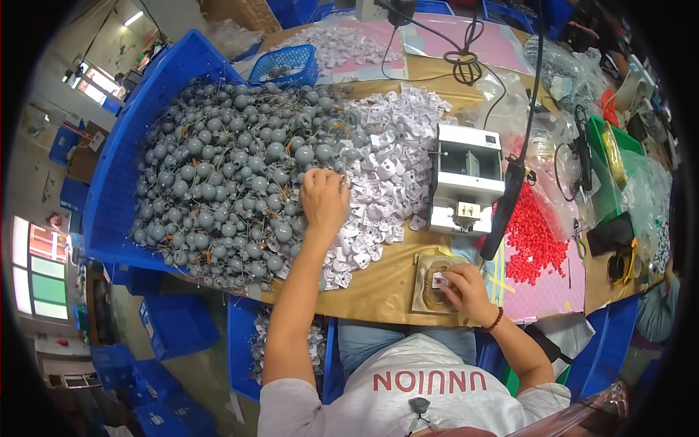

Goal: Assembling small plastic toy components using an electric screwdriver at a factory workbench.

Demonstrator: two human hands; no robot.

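Note:
My left hand (pixel 325 198) reaches to the border between a heap of grey balls (pixel 218 175) with thin wires and a heap of small white plastic pieces (pixel 393 164). Its fingers are curled in, and whatever they hold is hidden. My right hand (pixel 466 290), a beaded bracelet on its wrist, is over a small square block fixture (pixel 424 299) near the table's front edge. Thumb and fingers close on a small white plastic piece (pixel 439 280) with a red spot, which lies at the middle of the fixture.
A large blue crate (pixel 109 218) is tipped behind the grey balls. Right of the white heap stands a white and black machine (pixel 466 175), with a black bar-shaped tool (pixel 504 207) hanging by its cord. Beyond are red plastic bits (pixel 535 237), bags and a green tray (pixel 608 171).

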